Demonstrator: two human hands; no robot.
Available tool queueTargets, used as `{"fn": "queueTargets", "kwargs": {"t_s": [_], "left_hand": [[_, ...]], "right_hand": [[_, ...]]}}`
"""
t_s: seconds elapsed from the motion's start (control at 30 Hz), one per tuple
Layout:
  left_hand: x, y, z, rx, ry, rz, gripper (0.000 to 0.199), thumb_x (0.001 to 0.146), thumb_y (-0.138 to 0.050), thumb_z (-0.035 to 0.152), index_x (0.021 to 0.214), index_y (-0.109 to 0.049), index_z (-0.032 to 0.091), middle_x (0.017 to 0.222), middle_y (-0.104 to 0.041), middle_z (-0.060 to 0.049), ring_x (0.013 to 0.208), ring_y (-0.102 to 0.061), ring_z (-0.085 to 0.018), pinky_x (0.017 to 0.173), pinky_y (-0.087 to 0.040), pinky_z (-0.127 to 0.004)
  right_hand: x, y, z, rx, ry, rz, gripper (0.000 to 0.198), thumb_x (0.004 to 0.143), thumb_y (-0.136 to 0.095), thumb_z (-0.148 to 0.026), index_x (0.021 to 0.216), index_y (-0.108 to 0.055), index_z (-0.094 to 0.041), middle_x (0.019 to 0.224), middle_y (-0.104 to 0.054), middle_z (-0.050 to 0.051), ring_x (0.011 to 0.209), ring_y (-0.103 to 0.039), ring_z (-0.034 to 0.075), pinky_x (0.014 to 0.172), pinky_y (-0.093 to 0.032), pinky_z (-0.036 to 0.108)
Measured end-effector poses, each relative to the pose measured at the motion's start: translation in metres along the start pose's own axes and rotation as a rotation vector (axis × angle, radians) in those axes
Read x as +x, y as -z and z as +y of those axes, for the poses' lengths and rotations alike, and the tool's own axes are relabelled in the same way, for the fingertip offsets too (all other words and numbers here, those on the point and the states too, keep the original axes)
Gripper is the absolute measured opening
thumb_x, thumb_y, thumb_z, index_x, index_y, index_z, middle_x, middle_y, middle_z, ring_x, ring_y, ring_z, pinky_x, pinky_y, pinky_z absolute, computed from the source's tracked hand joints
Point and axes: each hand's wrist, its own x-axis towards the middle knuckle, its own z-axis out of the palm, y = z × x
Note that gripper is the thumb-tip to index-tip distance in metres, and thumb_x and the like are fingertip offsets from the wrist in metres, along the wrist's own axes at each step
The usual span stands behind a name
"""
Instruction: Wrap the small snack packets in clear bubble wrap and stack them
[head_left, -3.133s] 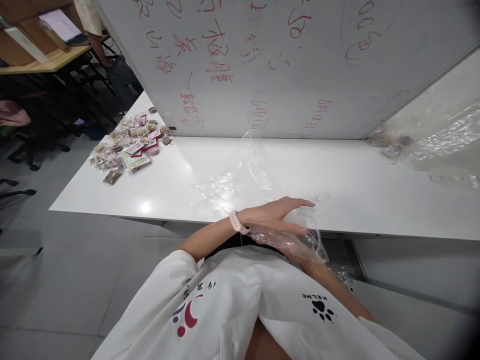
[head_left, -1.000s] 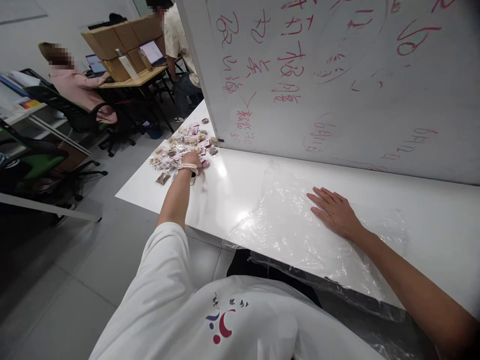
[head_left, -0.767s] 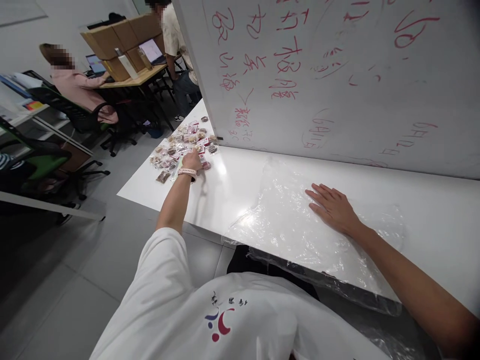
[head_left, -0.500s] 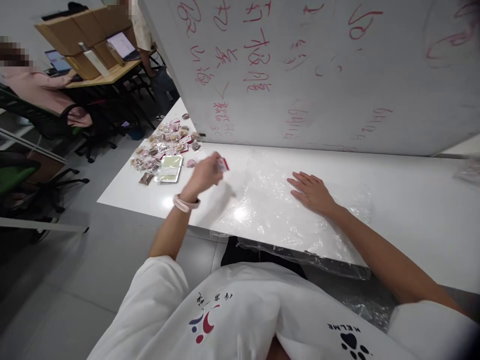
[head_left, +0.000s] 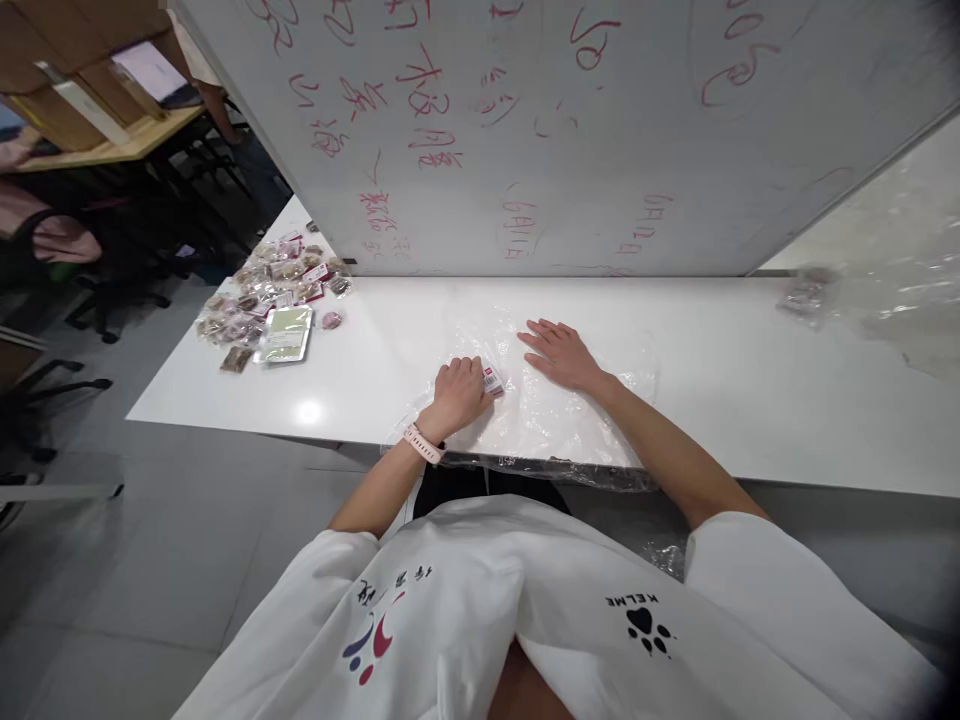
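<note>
My left hand rests low over the clear plastic sheet spread across the white table. Its fingers are closed on a small packet with a white and red label and what looks like a barcode; the rest of the packet is hidden under the hand. To its right, my right hand lies flat on the sheet, fingers stretched out and holding nothing. The sheet is wrinkled, and its near side hangs over the table's front edge.
At the table's left end lie a heap of small clear packets, a green and silver pouch, a brown packet and a small pink piece. A whiteboard stands along the back. More clear plastic is at the far right.
My left hand has carried the labelled packet rightward and down onto the plastic sheet. My right hand stays flat on the sheet. The view has turned to the right.
</note>
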Motion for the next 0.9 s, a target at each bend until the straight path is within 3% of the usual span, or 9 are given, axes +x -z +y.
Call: {"fn": "queueTargets", "kwargs": {"t_s": [0.27,0.37,0.43,0.5,0.57,0.63,0.7,0.8,0.9], "left_hand": [[0.006,-0.033,0.006,-0.061,0.0,0.092,0.047,0.097,-0.054,0.035,0.137,-0.045,0.013,0.123,-0.058,-0.018,0.114,-0.053,-0.033,0.09,-0.047,-0.045],[-0.018,-0.029,-0.002,-0.16,-0.071,0.267,0.056,0.093,-0.062,0.035,0.142,-0.042,0.018,0.139,-0.051,-0.018,0.13,-0.046,-0.035,0.103,-0.041,-0.051],[-0.052,-0.031,-0.015,-0.278,-0.01,0.483,0.051,0.093,-0.062,0.036,0.138,-0.046,0.02,0.142,-0.049,-0.017,0.135,-0.043,-0.032,0.107,-0.04,-0.05],[-0.091,-0.039,-0.033,-0.395,0.211,0.705,0.036,0.095,-0.057,0.036,0.127,-0.053,0.02,0.13,-0.056,-0.014,0.126,-0.05,-0.028,0.103,-0.044,-0.048],[-0.122,-0.046,-0.052,-0.447,0.431,0.787,0.029,0.095,-0.057,0.038,0.117,-0.057,0.02,0.119,-0.061,-0.013,0.116,-0.055,-0.027,0.097,-0.047,-0.046],[-0.133,-0.049,-0.067,-0.484,0.536,0.708,0.03,0.094,-0.057,0.04,0.115,-0.059,0.019,0.115,-0.063,-0.012,0.108,-0.057,-0.027,0.091,-0.049,-0.044],[-0.124,-0.045,-0.075,-0.476,0.54,0.547,0.038,0.091,-0.06,0.041,0.122,-0.058,0.019,0.113,-0.064,-0.013,0.105,-0.059,-0.027,0.087,-0.05,-0.042],[-0.094,-0.034,-0.071,-0.438,0.443,0.291,0.051,0.088,-0.06,0.031,0.136,-0.048,0.018,0.096,-0.066,-0.008,0.088,-0.062,-0.024,0.076,-0.049,-0.037],[-0.083,-0.027,-0.049,-0.516,0.313,0.115,0.053,0.085,-0.051,0.012,0.137,-0.045,0.019,0.072,-0.058,0.002,0.065,-0.057,-0.018,0.065,-0.044,-0.03]], "right_hand": [[0.005,-0.007,0.001,0.071,0.013,0.04,0.054,0.103,-0.028,-0.054,0.15,-0.044,-0.033,0.162,-0.034,0.001,0.151,-0.027,0.026,0.122,-0.023,0.053],[-0.003,0.01,-0.001,0.162,-0.021,0.071,0.054,0.1,-0.038,-0.053,0.147,-0.049,-0.03,0.16,-0.039,0.004,0.149,-0.032,0.029,0.12,-0.028,0.054],[-0.028,0.028,-0.005,0.228,-0.088,0.202,0.052,0.098,-0.044,-0.051,0.144,-0.053,-0.027,0.153,-0.048,0.007,0.143,-0.04,0.03,0.117,-0.034,0.054],[-0.07,0.044,-0.012,0.271,-0.217,0.433,0.046,0.098,-0.047,-0.049,0.136,-0.059,-0.026,0.139,-0.061,0.009,0.131,-0.053,0.028,0.111,-0.042,0.051],[-0.121,0.051,-0.026,0.286,-0.465,0.681,0.04,0.098,-0.049,-0.048,0.123,-0.067,-0.023,0.116,-0.07,0.01,0.106,-0.066,0.025,0.094,-0.054,0.044],[-0.17,0.048,-0.046,0.228,-0.759,0.822,0.041,0.097,-0.05,-0.049,0.119,-0.068,-0.02,0.109,-0.069,0.015,0.092,-0.067,0.026,0.08,-0.056,0.041],[-0.206,0.039,-0.066,0.111,-0.936,0.789,0.049,0.092,-0.056,-0.053,0.122,-0.067,-0.016,0.109,-0.068,0.018,0.096,-0.064,0.032,0.084,-0.054,0.047],[-0.229,0.025,-0.08,0.047,-0.954,0.513,0.051,0.088,-0.059,-0.054,0.121,-0.068,-0.016,0.101,-0.07,0.015,0.099,-0.062,0.035,0.087,-0.048,0.05],[-0.217,0.024,-0.055,0.146,-0.842,0.242,0.032,0.09,-0.053,-0.043,0.105,-0.072,-0.022,0.087,-0.07,0.008,0.079,-0.062,0.025,0.073,-0.045,0.038]]}}
